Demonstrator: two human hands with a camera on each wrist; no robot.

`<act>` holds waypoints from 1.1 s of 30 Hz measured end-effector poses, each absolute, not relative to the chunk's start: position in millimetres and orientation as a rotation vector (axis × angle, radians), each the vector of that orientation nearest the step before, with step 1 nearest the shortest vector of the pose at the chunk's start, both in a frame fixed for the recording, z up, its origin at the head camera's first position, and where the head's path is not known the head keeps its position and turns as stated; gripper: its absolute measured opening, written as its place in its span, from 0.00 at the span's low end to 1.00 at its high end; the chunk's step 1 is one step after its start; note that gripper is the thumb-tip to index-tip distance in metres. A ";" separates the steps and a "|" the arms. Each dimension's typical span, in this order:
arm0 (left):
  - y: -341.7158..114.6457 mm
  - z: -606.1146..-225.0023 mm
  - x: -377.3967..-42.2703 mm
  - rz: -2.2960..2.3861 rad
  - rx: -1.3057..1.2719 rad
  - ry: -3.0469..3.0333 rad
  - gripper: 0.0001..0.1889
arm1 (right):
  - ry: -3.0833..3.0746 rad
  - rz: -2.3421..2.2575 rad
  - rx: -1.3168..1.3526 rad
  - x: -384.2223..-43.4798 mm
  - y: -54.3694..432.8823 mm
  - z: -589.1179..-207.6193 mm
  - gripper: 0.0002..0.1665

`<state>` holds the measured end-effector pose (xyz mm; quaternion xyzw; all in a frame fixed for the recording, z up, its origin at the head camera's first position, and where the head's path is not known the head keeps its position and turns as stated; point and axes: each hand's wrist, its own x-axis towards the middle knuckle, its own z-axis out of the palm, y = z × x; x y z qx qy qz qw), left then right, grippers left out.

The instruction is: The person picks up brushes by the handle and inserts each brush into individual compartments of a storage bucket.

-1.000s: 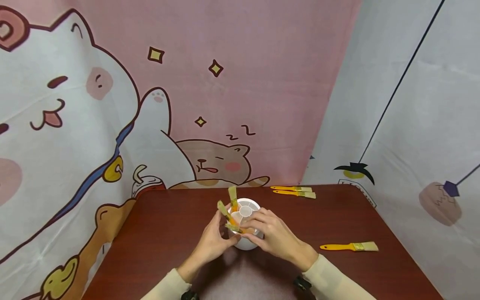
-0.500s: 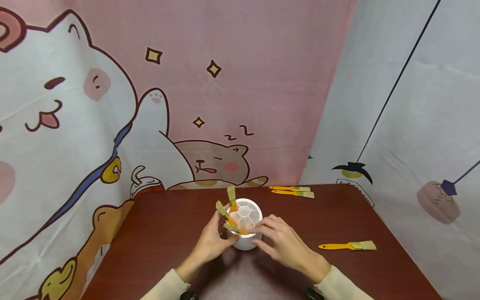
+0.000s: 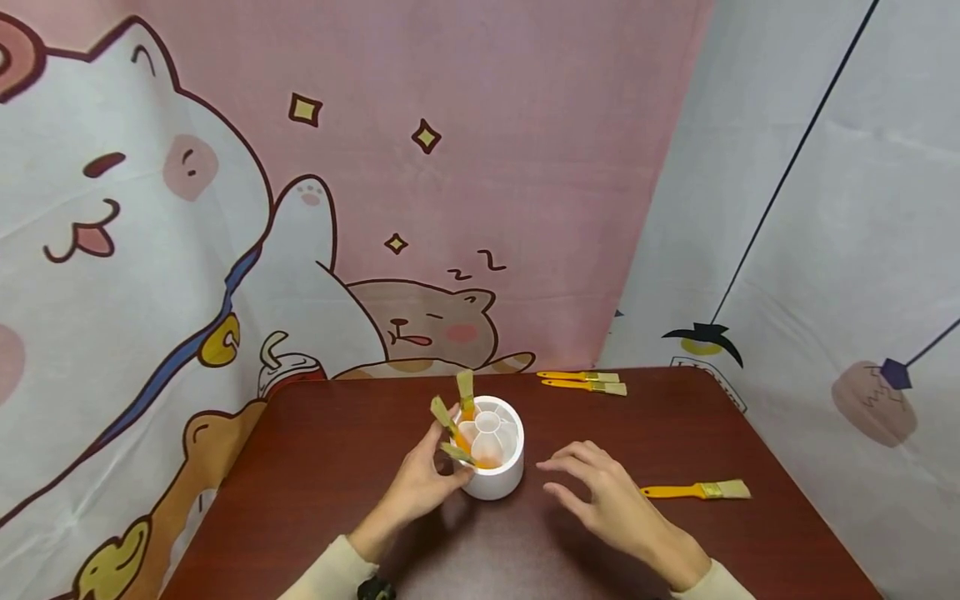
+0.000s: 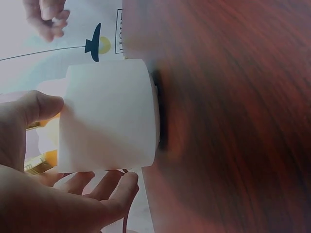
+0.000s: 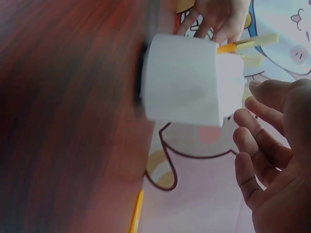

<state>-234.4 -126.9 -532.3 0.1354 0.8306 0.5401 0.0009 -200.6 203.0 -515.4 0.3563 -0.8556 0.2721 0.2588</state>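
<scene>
A white round holder (image 3: pixel 501 485) with several inner compartments stands upright on the table. Three paintbrushes with yellow handles lean in its left compartments, bristles up: one at the back (image 3: pixel 466 388), one in the middle (image 3: pixel 441 412), one at the front (image 3: pixel 456 452). My left hand (image 3: pixel 422 482) grips the holder's left side; in the left wrist view its thumb lies at the rim of the holder (image 4: pixel 107 116) and its fingers along the wall. To the right, apart from the holder, my right hand (image 3: pixel 603 500) hovers with loosely bent fingers and nothing in it.
One paintbrush (image 3: pixel 696 491) lies on the right of the dark red-brown table (image 3: pixel 337 442), its handle end just beyond my right hand. Two more paintbrushes (image 3: pixel 583 387) lie side by side near the back edge. A printed cloth (image 3: pixel 525 167) hangs behind the table.
My right hand has let go of the front brush at the holder and moved right, toward the brush lying there. The left hand keeps its grip on the holder.
</scene>
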 end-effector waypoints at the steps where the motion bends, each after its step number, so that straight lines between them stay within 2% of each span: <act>1: -127.1 -531.7 -234.3 1.702 0.423 2.603 0.55 | -2.320 0.735 0.951 -199.8 206.8 -516.5 0.28; 14: -122.5 -529.3 -228.0 1.676 0.396 2.681 0.54 | -2.534 0.719 0.476 -180.4 276.1 -537.9 0.20; 22: -117.6 -532.9 -232.0 1.631 0.291 2.822 0.55 | -2.729 0.583 0.186 -176.6 318.8 -547.1 0.14; 29: -117.2 -531.5 -233.7 1.646 0.272 2.801 0.51 | -2.964 0.491 -0.015 -184.2 342.4 -550.7 0.16; 33: -118.5 -529.0 -232.5 1.689 0.286 2.724 0.46 | -2.989 0.451 0.006 -188.1 347.4 -554.7 0.17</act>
